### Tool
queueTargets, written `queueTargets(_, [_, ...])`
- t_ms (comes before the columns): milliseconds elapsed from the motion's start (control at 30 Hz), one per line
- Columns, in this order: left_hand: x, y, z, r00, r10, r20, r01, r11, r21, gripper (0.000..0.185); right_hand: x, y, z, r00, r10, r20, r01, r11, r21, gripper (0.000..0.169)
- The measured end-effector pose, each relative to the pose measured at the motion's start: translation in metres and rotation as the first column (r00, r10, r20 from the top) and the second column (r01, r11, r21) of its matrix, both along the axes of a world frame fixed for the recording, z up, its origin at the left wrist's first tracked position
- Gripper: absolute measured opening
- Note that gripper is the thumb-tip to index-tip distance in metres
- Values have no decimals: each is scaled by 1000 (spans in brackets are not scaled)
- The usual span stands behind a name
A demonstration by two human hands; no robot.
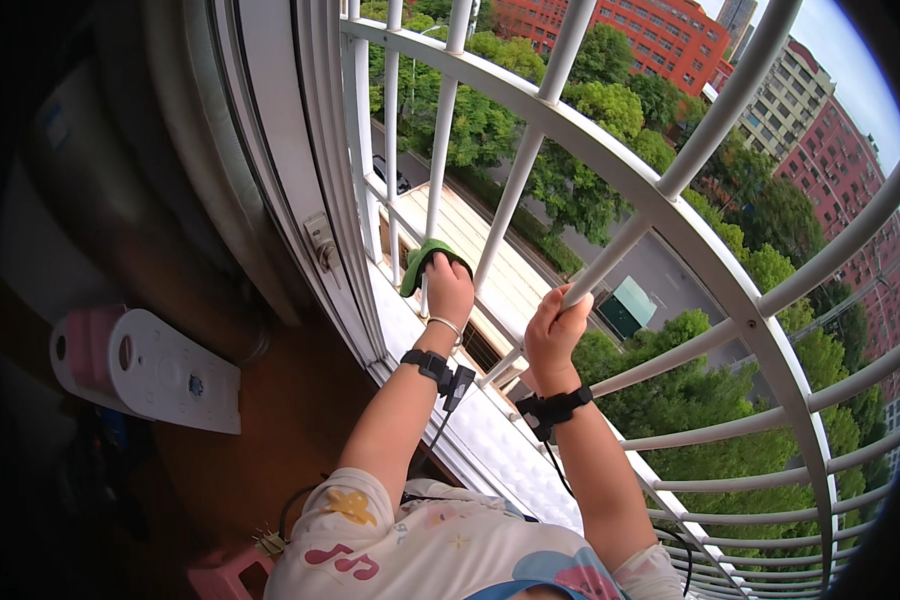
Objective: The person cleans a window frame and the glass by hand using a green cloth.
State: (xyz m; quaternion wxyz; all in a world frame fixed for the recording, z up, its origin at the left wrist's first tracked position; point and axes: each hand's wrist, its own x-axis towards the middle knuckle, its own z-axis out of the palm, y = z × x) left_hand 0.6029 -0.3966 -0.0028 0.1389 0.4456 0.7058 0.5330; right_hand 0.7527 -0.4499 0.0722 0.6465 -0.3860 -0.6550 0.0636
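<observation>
My left hand point(450, 289) holds a green cloth point(420, 262) with a dark edge around a thin upright bar of the white metal window guard point(611, 146), near its lower rail. To its right, my right hand point(557, 326) is closed around another white bar point(619, 244) of the same guard. Both wrists wear black straps with small devices and cables, and a silver bangle point(447, 330) sits on the left wrist.
A sliding window frame with a latch point(321, 241) stands at the left. Below lies a white sill point(480, 442). Indoors are a white and pink plastic stool point(180, 375) and a pink stool point(221, 574). Beyond the bars are a light roof point(487, 247), trees, a road and buildings.
</observation>
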Motion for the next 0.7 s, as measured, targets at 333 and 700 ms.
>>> queueTargets(333, [46, -85, 9, 969, -240, -64, 241, 971, 1, 24, 0, -4, 9, 1000, -30, 9, 30, 999, -28, 10])
queueTargets(700, [76, -107, -23, 761, -367, -535, 360, 925, -122, 51, 43, -66, 21, 925, -44, 378, 101, 986, -132, 51])
